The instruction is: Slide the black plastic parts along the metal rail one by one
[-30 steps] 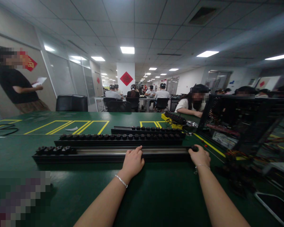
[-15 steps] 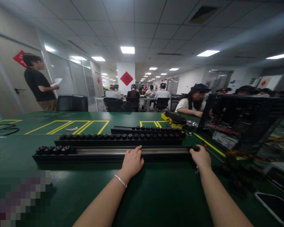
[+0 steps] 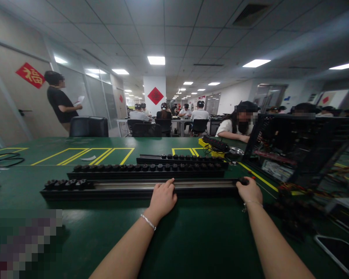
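A long black track rail (image 3: 119,186) with a silvery channel lies crosswise in front of me. Several black round socket modules (image 3: 65,184) sit in its left end. My left hand (image 3: 163,198) is on the rail's middle, its fingers over the top and front edge, gripping it. At the right end, my right hand (image 3: 251,190) pinches a black module (image 3: 243,180), held right at the channel's end; whether it sits inside the channel cannot be made out. Behind lies a second rail (image 3: 145,175) lined with such modules, and a third, partly filled rail (image 3: 151,159).
An open computer case (image 3: 296,151) stands at the right, with loose cables (image 3: 322,190) and dark parts (image 3: 296,217) near it. A yellow bin (image 3: 203,142) is behind the rails. A person (image 3: 235,122) sits across the green table (image 3: 128,240); another stands at left.
My right hand has shifted slightly right with the black module, toward and past the rail's end. My left hand stays in place. The standing person at left has moved right.
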A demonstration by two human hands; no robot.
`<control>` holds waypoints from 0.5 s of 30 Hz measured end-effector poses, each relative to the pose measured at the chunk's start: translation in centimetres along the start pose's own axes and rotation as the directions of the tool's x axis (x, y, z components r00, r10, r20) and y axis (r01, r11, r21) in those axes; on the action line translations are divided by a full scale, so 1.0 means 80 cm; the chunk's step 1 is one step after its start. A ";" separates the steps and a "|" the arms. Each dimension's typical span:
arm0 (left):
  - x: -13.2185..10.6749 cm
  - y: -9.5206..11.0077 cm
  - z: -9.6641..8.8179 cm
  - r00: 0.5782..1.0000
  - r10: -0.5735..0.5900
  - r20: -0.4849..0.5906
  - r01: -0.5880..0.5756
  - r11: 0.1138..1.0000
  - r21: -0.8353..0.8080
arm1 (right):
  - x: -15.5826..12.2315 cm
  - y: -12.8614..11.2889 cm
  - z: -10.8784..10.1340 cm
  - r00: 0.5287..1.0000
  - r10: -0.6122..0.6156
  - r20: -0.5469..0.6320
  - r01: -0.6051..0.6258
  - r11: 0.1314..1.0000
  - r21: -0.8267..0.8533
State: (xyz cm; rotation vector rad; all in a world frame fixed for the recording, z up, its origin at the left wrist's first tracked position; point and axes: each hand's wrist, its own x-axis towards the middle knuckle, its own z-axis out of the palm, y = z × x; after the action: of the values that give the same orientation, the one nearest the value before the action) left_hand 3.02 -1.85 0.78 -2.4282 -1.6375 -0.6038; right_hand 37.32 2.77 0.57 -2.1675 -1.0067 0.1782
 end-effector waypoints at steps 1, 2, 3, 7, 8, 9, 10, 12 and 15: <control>0.000 0.000 0.000 1.000 0.001 0.000 -0.001 1.000 -0.001 | 0.001 0.001 0.001 1.000 -0.007 -0.006 0.007 1.000 -0.002; 0.000 0.000 0.000 1.000 0.001 -0.001 -0.001 1.000 0.000 | 0.001 0.002 0.001 1.000 -0.015 -0.012 0.014 1.000 -0.007; 0.000 0.000 0.000 1.000 0.000 -0.002 0.000 1.000 0.003 | 0.002 0.004 0.002 1.000 -0.022 -0.021 0.022 1.000 -0.012; -0.001 0.000 0.001 1.000 0.002 -0.008 -0.002 1.000 0.016 | 0.008 0.012 0.001 0.997 -0.040 -0.067 0.039 0.999 -0.018; -0.001 0.000 0.002 1.000 0.005 -0.009 -0.004 1.000 0.015 | 0.009 0.014 0.000 0.997 -0.035 -0.074 0.034 0.999 -0.017; -0.002 0.000 0.002 1.000 0.008 -0.010 -0.008 1.000 0.013 | 0.010 0.015 -0.001 0.997 -0.028 -0.076 0.026 1.000 -0.017; -0.002 0.000 0.002 1.000 0.010 -0.011 -0.010 1.000 0.010 | 0.011 0.016 -0.002 0.997 -0.020 -0.077 0.018 1.000 -0.018; -0.002 0.000 0.001 1.000 0.014 -0.013 -0.014 1.000 0.004 | 0.012 0.017 -0.005 0.997 -0.004 -0.082 0.002 1.000 -0.023; -0.003 0.000 0.000 1.000 0.010 -0.006 -0.010 1.000 -0.002 | 0.010 0.016 -0.008 0.995 0.017 -0.096 -0.019 1.000 -0.020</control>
State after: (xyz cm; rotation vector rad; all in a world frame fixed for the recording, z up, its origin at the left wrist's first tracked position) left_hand 2.96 -2.03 0.71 -2.4315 -1.6225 -0.6111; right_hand 38.95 2.42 0.31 -2.1828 -0.9393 0.0714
